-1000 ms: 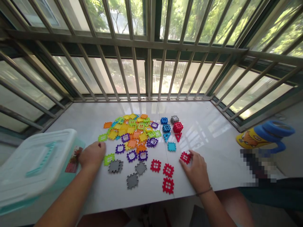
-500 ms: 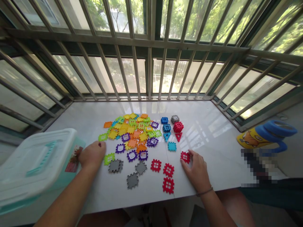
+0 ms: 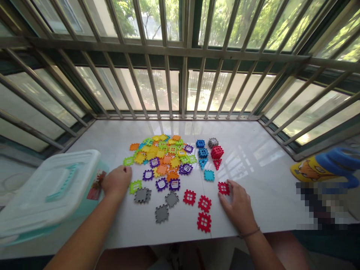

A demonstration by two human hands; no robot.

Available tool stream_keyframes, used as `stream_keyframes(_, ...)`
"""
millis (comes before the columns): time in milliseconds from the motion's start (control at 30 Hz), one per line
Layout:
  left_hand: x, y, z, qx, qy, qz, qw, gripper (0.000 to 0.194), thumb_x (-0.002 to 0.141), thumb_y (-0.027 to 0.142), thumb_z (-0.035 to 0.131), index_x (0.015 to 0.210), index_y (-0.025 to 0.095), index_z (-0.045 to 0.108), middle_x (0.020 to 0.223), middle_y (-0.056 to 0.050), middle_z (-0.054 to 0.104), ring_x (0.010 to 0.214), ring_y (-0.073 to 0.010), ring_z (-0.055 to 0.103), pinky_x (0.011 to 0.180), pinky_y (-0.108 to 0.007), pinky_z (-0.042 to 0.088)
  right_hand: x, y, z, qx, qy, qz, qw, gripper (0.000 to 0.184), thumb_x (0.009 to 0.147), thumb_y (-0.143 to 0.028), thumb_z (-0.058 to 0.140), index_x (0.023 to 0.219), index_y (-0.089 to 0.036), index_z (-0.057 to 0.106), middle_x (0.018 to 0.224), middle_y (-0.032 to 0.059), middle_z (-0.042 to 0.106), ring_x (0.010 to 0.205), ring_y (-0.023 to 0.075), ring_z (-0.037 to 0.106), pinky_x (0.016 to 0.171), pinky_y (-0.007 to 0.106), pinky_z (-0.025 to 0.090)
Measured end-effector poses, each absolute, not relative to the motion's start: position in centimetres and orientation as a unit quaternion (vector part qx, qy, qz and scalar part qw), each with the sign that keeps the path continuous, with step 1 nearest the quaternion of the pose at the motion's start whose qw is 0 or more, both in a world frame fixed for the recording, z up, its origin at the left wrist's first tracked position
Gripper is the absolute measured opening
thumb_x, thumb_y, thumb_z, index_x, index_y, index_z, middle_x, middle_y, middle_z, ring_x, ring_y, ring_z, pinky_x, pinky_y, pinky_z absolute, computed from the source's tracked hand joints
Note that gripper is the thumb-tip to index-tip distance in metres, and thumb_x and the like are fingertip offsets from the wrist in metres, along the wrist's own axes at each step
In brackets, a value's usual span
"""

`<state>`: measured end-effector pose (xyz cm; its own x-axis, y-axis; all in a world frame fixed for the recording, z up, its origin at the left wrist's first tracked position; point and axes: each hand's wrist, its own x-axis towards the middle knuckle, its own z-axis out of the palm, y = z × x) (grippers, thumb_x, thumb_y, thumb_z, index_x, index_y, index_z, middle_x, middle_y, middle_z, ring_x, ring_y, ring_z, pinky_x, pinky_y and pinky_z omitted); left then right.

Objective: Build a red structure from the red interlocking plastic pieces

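Observation:
My right hand (image 3: 237, 202) rests on the table with a red square window tile (image 3: 224, 188) between thumb and fingertips. To its left lie three more red window tiles, the nearest one (image 3: 204, 222) close to the table edge. My left hand (image 3: 117, 182) is curled into a fist beside the plastic box, with nothing visible in it. Between the hands spreads a pile of interlocking tiles (image 3: 152, 152) in yellow, orange, green and purple. Several grey square tiles (image 3: 162, 213) lie in front of the pile. A light-blue square tile (image 3: 209, 175) sits beyond the red ones.
Behind the light-blue tile stand stacks of blue (image 3: 203, 152), red (image 3: 217, 152) and grey tiles (image 3: 213, 142), with blue and red triangles before them. A lidded box (image 3: 53, 187) fills the left side. A yellow-and-blue bottle (image 3: 323, 167) is at right; window bars line the back.
The camera view has turned slightly left, so everything appears shifted to the right. Both hands and the tiles keep their places on the table.

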<state>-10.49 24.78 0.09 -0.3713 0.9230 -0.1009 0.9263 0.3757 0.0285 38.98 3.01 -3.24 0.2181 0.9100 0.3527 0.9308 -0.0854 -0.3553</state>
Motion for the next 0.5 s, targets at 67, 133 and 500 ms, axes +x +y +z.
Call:
stream_keyframes(67,-10.58,24.78,0.00,0.560,0.827,-0.015,0.048,0.066,0.106,0.045,0.026,0.120,0.017,0.083,0.120,-0.023,0.082,0.108,-0.0412,0.077,0.081,-0.045,0.055,39.08,3.06,-3.47,-0.741,-0.616,-0.032,0.264,0.068,0.102,-0.071,0.062,0.150,-0.023,0.053,0.143,0.0196,0.069,0.130,0.0417,0.064,0.103,0.058,0.053)
stream_keyframes(133,-10.65,24.79,-0.13,0.563,0.825,-0.012,0.044,0.065,0.106,0.045,0.026,0.119,0.017,0.083,0.119,-0.023,0.082,0.107,-0.0404,0.077,0.080,-0.044,0.054,39.18,3.11,-3.76,-0.750,-0.605,-0.040,0.265,0.075,0.099,-0.079,0.063,0.148,-0.022,0.054,0.139,0.0201,0.070,0.126,0.0429,0.065,0.102,0.059,0.053)
stream_keyframes(500,-11.05,25.01,-0.88,0.565,0.824,0.003,0.039,0.065,0.106,0.046,0.026,0.115,0.018,0.084,0.115,-0.023,0.082,0.104,-0.0406,0.077,0.078,-0.044,0.053,39.43,3.27,-4.24,-0.755,-0.598,-0.046,0.263,0.072,0.102,-0.079,0.058,0.147,-0.023,0.055,0.136,0.0194,0.072,0.124,0.0418,0.067,0.099,0.057,0.054)
